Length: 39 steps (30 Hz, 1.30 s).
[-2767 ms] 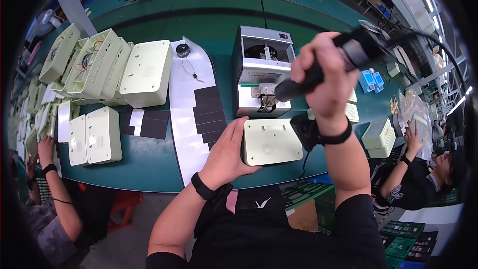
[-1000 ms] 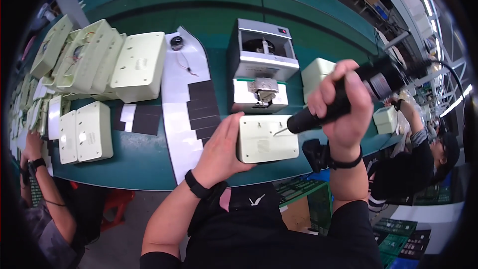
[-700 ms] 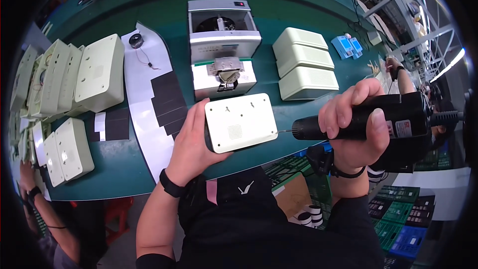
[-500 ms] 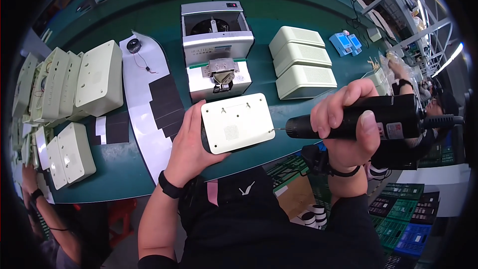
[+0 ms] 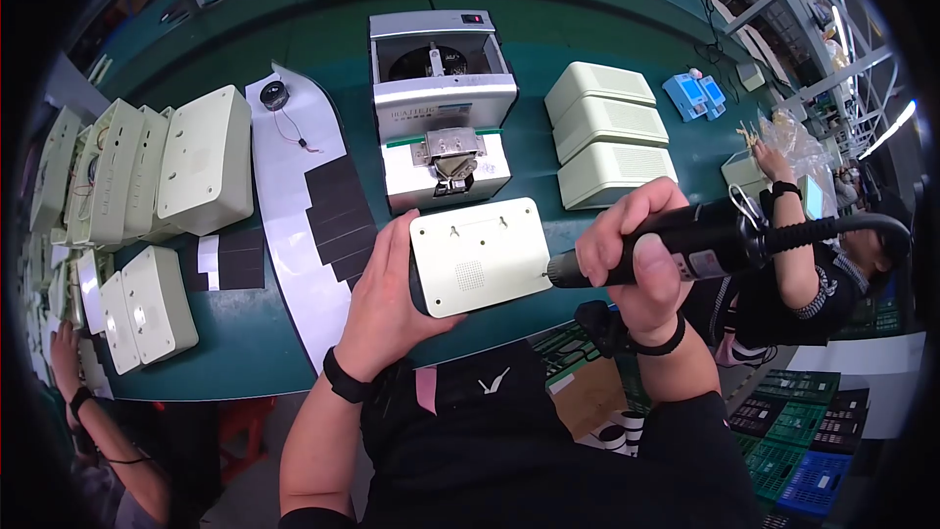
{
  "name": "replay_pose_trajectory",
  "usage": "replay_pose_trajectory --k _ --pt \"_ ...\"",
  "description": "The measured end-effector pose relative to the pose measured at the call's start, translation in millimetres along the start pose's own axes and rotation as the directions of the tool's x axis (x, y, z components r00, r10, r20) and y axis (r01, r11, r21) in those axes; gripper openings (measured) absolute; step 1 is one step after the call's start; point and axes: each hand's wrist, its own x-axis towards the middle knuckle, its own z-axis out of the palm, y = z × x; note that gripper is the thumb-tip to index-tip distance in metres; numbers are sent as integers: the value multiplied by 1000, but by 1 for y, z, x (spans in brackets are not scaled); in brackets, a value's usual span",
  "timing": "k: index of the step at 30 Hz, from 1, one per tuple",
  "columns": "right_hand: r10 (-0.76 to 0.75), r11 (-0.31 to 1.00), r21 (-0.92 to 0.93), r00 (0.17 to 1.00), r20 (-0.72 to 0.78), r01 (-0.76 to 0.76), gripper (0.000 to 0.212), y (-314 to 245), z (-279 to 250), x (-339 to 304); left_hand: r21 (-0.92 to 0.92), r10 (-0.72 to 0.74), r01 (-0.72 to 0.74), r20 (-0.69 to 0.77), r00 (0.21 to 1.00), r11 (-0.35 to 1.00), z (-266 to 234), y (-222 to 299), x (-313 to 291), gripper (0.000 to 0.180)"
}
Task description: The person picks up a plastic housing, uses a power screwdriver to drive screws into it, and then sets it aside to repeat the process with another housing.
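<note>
My left hand (image 5: 387,284) grips a cream plastic housing (image 5: 475,255) by its left and near edges, fingers along its side. The housing's flat face is up, with corner holes, two keyhole slots and a patch of small perforations. Wrapped round a black corded electric screwdriver (image 5: 705,240) is my right hand (image 5: 641,264). The screwdriver's nose is at the housing's lower right corner hole; its bit is mostly hidden. Just beyond the housing stands a silver and white screw feeder (image 5: 446,103) with a metal outlet at its front.
Cream housings (image 5: 206,157) stand at left, two more (image 5: 147,309) nearer. Three cream covers (image 5: 612,132) sit right of the feeder. A small speaker (image 5: 274,94) and dark foam strips (image 5: 338,216) lie on white sheet. Blue devices (image 5: 695,95) lie farther right. Co-workers' arms show at both sides.
The screwdriver has moved left and its nose has come down to the housing's corner. The whole scene has shifted slightly right and down in view. The right-hand co-worker's arm has moved.
</note>
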Motion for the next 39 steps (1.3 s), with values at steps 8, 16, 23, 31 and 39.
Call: replay_pose_trajectory --k 8,16,23,31,39 --pt "1 1000 -8 1000 -23 -1 34 3 6 -2 8 18 -18 -10 1000 1000 0 0 -1 110" --pt "-185 969 141 975 -126 202 32 -64 -6 31 10 -105 104 29 994 994 -17 29 0 101" --pt "-316 926 158 934 -166 341 35 -106 -26 -5 286 -168 115 165 972 951 -25 41 5 75" --pt "-308 943 50 922 -235 328 38 -91 -63 -67 274 302 -302 43 952 913 26 90 25 64" --pt "-286 951 53 931 -225 305 41 -101 -68 -97 302 514 -471 -82 854 829 129 125 102 66"
